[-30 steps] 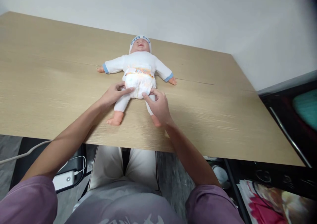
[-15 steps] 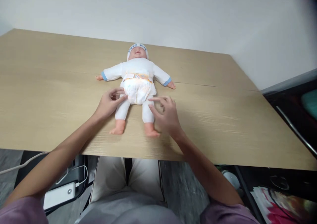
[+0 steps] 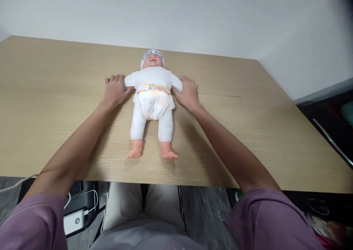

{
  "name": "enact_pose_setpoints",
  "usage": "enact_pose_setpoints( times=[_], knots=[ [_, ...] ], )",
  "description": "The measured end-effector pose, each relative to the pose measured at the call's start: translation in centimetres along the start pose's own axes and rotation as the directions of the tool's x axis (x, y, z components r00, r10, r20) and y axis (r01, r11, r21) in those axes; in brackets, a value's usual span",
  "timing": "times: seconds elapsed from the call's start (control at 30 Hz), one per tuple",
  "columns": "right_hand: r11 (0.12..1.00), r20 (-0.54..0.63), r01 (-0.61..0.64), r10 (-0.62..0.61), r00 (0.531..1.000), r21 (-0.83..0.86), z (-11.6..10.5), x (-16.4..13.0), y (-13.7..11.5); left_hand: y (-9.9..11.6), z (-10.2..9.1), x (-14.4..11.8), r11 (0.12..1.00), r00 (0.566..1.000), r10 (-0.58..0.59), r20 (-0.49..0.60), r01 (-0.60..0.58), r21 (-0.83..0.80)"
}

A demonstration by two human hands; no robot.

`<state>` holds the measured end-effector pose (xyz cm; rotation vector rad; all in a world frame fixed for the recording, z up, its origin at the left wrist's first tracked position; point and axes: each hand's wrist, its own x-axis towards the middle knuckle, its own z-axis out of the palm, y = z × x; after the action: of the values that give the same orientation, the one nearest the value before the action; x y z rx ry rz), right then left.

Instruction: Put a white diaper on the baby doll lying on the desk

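Note:
A baby doll (image 3: 153,95) in a white suit, a white cap and a diaper (image 3: 152,102) with an orange band lies on its back on the light wooden table (image 3: 248,125), feet toward me. My left hand (image 3: 115,89) is closed over the doll's arm on the left side. Over the arm on the right side, my right hand (image 3: 188,91) is closed the same way. Both of the doll's own hands are hidden under mine. Its legs lie straight and free.
A white wall runs behind the table. Under the table's near edge I see my light trousers, a white power bank (image 3: 72,222) with cables on a black surface at the left, and dark furniture (image 3: 328,110) at the right.
Both hands left the diaper near the doll's thighs and moved up and outward onto its arms. The doll's legs now lie straighter, closer to the table's near edge.

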<state>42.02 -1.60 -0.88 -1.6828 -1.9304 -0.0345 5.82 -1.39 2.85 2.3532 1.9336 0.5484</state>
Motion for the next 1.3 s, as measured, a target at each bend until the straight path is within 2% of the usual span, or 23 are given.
enact_pose_setpoints(
  times=[0.1, 0.17, 0.23, 0.3, 0.37, 0.47, 0.57, 0.63, 0.73, 0.8, 0.87, 0.97, 1.13, 1.2, 1.3],
  knots=[
    [0.999, -0.056, -0.013, 0.015, 0.998, 0.038, 0.4, 0.8, -0.2, 1.4, -0.5, 0.0, 0.997, 0.998, -0.068, -0.006, 0.069, 0.021],
    [0.998, -0.095, -0.008, 0.013, 0.995, 0.055, -0.7, 0.6, -0.8, 2.6, -1.4, -1.0, 0.993, 0.993, -0.116, -0.034, 0.116, -0.017],
    [0.998, -0.104, 0.012, -0.006, 0.995, 0.065, -3.1, -0.2, -1.7, 3.8, -3.0, -3.0, 0.987, 0.985, -0.153, -0.074, 0.148, -0.069],
    [0.995, -0.096, 0.062, -0.055, 0.994, 0.075, -6.8, -1.9, -2.8, 5.1, -5.0, -6.7, 0.982, 0.979, -0.168, -0.114, 0.155, -0.112],
    [0.987, -0.087, 0.136, -0.129, 0.988, 0.084, -11.4, -4.4, -3.9, 6.1, -7.4, -12.1, 0.982, 0.980, -0.146, -0.133, 0.129, -0.135],
    [0.956, -0.058, 0.275, -0.270, 0.961, 0.100, -18.0, -10.3, -5.6, 7.2, -9.9, -23.0, 0.987, 0.993, -0.092, -0.072, 0.081, -0.140],
    [0.902, 0.006, 0.410, -0.414, 0.910, 0.135, -22.1, -17.9, -7.2, 8.0, -9.9, -35.3, 0.977, 0.999, 0.020, 0.040, -0.011, -0.214],
    [0.889, 0.098, 0.425, -0.445, 0.890, 0.169, -22.8, -23.3, -8.5, 8.4, -8.6, -42.8, 0.964, 0.993, 0.013, 0.116, 0.018, -0.265],
    [0.887, 0.221, 0.391, -0.444, 0.868, 0.247, -21.7, -30.2, -10.7, 8.5, -6.3, -51.5, 0.903, 0.954, -0.095, 0.284, 0.202, -0.378],
    [0.872, 0.277, 0.368, -0.459, 0.844, 0.324, -20.3, -33.5, -12.2, 8.1, -5.3, -55.4, 0.846, 0.908, -0.170, 0.382, 0.334, -0.417],
    [0.854, 0.304, 0.364, -0.483, 0.821, 0.372, -18.8, -35.8, -13.4, 7.5, -4.9, -57.8, 0.807, 0.860, -0.208, 0.466, 0.420, -0.415],
    [0.843, 0.291, 0.335, -0.476, 0.830, 0.421, -16.6, -37.5, -14.7, 6.6, -5.0, -59.6, 0.786, 0.815, -0.232, 0.531, 0.479, -0.390],
    [0.816, 0.329, 0.166, -0.398, 0.857, 0.554, -11.3, -38.1, -14.8, 6.3, -4.3, -60.3, 0.759, 0.781, -0.266, 0.565, 0.531, -0.376],
    [0.800, 0.392, 0.069, -0.364, 0.845, 0.595, -8.3, -38.1, -14.2, 6.3, -3.8, -60.1, 0.763, 0.775, -0.265, 0.573, 0.532, -0.368],
    [0.826, 0.528, -0.065, -0.295, 0.796, 0.559, -4.5, -38.4, -12.9, 6.1, -3.4, -59.3, 0.775, 0.768, -0.242, 0.594, 0.521, -0.358]
  ],
)
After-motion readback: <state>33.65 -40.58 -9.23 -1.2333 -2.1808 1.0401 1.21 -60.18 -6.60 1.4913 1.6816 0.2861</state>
